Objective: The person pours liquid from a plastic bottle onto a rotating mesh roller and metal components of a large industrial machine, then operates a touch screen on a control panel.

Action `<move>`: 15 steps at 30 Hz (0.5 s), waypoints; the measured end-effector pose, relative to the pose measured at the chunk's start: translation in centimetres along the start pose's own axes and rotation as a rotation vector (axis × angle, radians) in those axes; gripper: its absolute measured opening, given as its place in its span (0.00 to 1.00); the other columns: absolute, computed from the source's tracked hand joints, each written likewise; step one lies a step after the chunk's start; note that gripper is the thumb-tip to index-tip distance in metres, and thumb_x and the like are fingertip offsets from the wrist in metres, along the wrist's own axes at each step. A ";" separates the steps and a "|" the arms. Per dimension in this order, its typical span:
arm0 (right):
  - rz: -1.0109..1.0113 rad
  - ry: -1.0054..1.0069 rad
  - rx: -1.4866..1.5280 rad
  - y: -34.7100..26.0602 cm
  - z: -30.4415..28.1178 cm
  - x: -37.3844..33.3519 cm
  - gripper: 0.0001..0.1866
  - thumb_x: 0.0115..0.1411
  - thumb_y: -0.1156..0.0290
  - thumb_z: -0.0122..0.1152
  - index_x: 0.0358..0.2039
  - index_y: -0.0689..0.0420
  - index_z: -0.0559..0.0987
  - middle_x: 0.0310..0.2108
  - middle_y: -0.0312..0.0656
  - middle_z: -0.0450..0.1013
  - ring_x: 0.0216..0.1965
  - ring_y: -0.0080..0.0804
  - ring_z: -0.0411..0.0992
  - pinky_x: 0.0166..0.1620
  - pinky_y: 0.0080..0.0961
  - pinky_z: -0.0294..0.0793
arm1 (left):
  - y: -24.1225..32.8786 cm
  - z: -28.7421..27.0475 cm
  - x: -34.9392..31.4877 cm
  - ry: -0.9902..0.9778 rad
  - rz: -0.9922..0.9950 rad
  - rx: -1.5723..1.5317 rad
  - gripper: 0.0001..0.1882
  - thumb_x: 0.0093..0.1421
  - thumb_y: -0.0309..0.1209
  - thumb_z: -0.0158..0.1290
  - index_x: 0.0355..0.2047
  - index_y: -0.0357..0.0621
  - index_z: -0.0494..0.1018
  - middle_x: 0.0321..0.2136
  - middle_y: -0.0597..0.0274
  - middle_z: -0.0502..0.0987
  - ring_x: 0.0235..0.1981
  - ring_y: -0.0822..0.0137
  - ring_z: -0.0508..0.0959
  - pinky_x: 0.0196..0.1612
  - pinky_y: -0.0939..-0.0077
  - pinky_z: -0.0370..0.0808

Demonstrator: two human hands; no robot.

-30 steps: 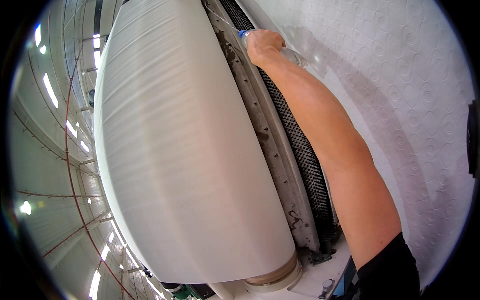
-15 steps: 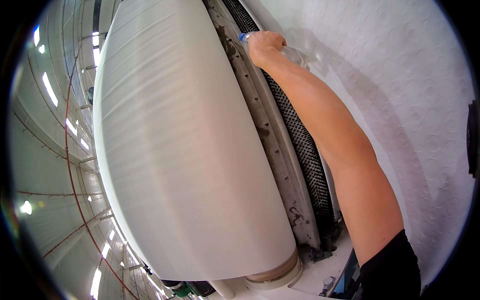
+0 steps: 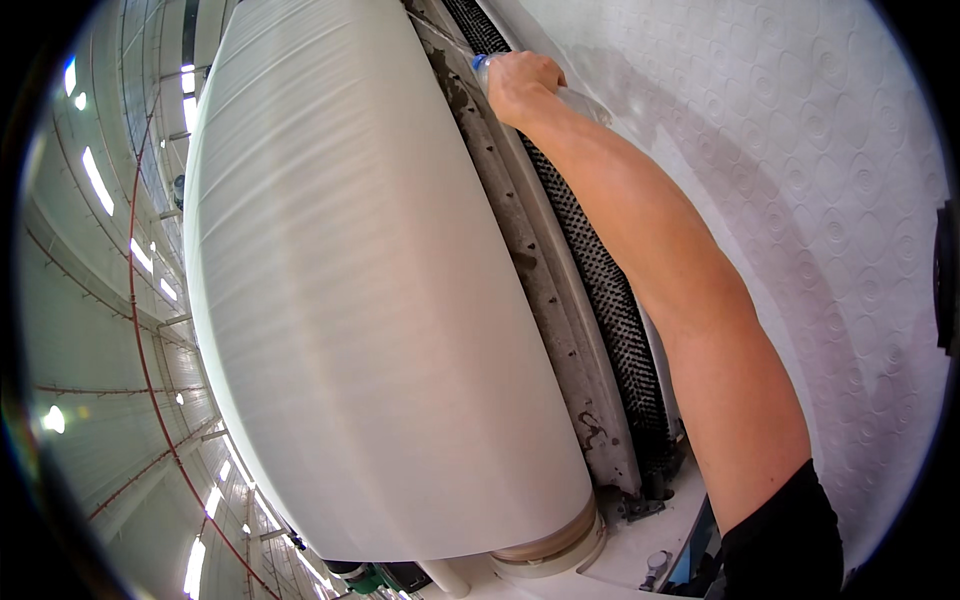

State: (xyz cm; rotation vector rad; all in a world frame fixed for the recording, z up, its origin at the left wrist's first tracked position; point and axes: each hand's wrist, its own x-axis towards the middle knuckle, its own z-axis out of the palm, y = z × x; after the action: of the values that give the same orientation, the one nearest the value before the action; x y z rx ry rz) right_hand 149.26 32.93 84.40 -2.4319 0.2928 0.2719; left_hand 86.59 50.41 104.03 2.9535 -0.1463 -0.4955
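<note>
My right hand (image 3: pixel 522 85) is closed around a clear plastic bottle (image 3: pixel 588 104) with a blue cap. The bottle lies tilted sideways, cap end pointing left, above a long dark studded strip (image 3: pixel 600 275). From the cap a thin clear streak, like a jet of liquid, runs up and left over a stained grey metal bar (image 3: pixel 535 290). Most of the bottle's middle is hidden by my fingers. Left of the bar stands a large roll wrapped in smooth white sheet (image 3: pixel 380 300). My left hand is out of the picture.
White sheet with an embossed circle pattern (image 3: pixel 820 150) spreads along the right, under my forearm's shadow. A cardboard-coloured core end (image 3: pixel 555 535) shows below the roll. Small machine fittings (image 3: pixel 655 570) sit near the bottom. A hall with a red line (image 3: pixel 140 330) lies at far left.
My right hand and the bottle have shifted slightly up and left. The thin streak from the cap now shows, where it was not visible before. The embossed sheet's pattern looks sharper.
</note>
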 end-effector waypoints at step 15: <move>0.014 -0.023 -0.009 0.3 -0.4 -0.1 0.15 0.49 0.73 0.59 0.40 0.56 0.79 0.42 0.43 0.75 0.43 0.39 0.74 0.45 0.44 0.73 | 0.3 -0.4 -0.7 -0.007 -0.005 -0.005 0.10 0.41 0.30 0.53 0.26 0.42 0.71 0.29 0.57 0.73 0.31 0.54 0.73 0.33 0.60 0.65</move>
State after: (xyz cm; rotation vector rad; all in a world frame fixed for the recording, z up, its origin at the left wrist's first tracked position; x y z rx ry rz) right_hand 149.14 32.51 84.53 -2.4345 0.2993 0.3076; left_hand 86.07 50.21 104.68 2.9479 -0.1387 -0.5057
